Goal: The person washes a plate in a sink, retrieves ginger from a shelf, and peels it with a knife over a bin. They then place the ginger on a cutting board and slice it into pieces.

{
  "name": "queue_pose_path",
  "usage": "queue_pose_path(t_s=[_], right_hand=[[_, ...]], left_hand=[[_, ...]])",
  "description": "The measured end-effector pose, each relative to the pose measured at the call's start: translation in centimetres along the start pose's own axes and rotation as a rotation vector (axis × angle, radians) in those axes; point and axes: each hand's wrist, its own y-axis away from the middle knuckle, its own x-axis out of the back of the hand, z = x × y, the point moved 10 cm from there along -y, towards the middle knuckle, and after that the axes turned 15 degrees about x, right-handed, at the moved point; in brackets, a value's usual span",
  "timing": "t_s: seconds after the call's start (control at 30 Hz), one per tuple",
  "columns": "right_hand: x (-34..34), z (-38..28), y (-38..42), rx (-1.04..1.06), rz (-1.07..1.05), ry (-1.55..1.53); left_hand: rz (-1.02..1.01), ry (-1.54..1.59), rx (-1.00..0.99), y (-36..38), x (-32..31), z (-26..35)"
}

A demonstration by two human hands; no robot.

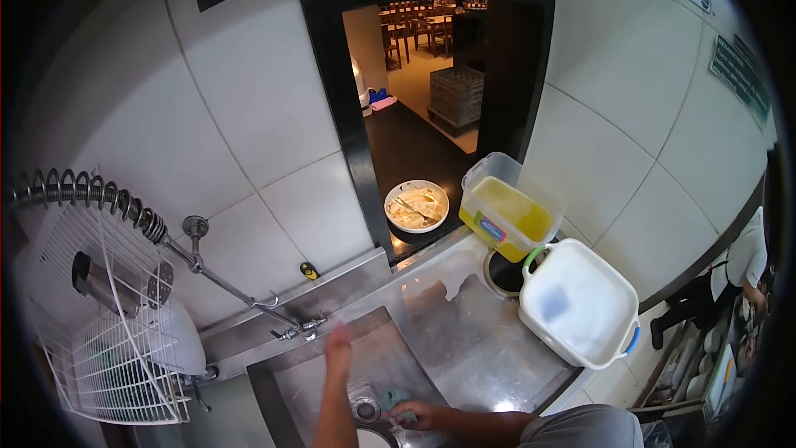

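Observation:
My left hand (337,350) is raised over the sink (311,365), close to the tap (308,329) on the back wall. Motion smears its fingers, so I cannot see whether they grip anything. Low in the sink, my right hand (421,416) is closed on a crumpled grey-green scrubbing cloth (393,399). Beside that cloth is the round drain (365,408). Part of a white dish (375,440) shows at the bottom edge, below the drain, and the rest is out of frame.
A white tub (593,299) and a clear container of yellow liquid (514,211) stand right. A bowl with food remains (417,206) sits on the hatch ledge. Left are a wire rack (124,348) and spring hose (91,191). A person (734,270) works far right.

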Motion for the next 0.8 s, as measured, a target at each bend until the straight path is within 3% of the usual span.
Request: queue_pose_path(t_s=[0.03, 0.07, 0.13, 0.2, 0.27, 0.33, 0.37, 0.5, 0.57, 0.6, 0.67, 0.73, 0.77, 0.8], right_hand=[[0.8, 0.1, 0.0, -0.067, 0.03, -0.077], [0.6, -0.5, 0.1, -0.067, 0.029, -0.079], [0.6, -3.5, 1.0, -0.027, 0.181, 0.045], [-1.7, -4.3, 1.9, -0.141, 0.12, 0.139], [-2.3, -0.5, 4.5, -0.646, -0.087, 0.501], [-3.6, 2.6, 5.6, -0.767, -0.129, 0.559], [-4.3, 4.3, 6.7, -0.881, -0.176, 0.61], [-4.8, 5.8, 6.1, -0.909, -0.105, 0.878], [-3.5, 4.5, 4.7, -0.803, -0.067, 1.335], [-3.3, 5.1, 4.9, -0.809, -0.066, 1.338], [-2.9, 4.7, 2.5, -0.533, -0.207, 1.699], [-3.0, 5.0, 1.0, -0.21, -0.357, 2.025], [-4.5, 5.2, 1.2, -0.031, -0.434, 2.175], [-4.5, 5.8, 1.8, -0.031, -0.432, 2.177]], left_hand=[[-0.045, -0.379, -0.317, 2.1, -1.1, -2.5], [-0.072, -0.591, -0.284, 8.3, -4.1, -1.7], [-0.078, -0.754, -0.575, 17.8, -7.7, -1.0], [0.125, -0.974, -0.581, 22.6, -8.1, -2.4], [0.16, -0.908, -0.608, 25.7, -7.3, -3.6], [0.198, -0.841, -0.636, 27.5, -5.9, -6.5], [0.123, -0.838, -0.535, 27.0, -5.2, -9.6], [0.044, -0.972, -0.318, 25.6, -2.7, -12.5], [0.027, -0.999, -0.335, 25.6, -2.1, -12.7], [0.006, -1.031, -0.354, 25.6, -2.3, -13.0], [0.011, -1.105, -0.32, 25.6, -2.7, -13.0], [-0.009, -1.253, -0.116, 25.6, -2.6, -14.2], [0.007, -1.237, -0.167, 25.9, -2.9, -13.9], [0.007, -1.236, -0.169, 26.4, -3.1, -14.3]])
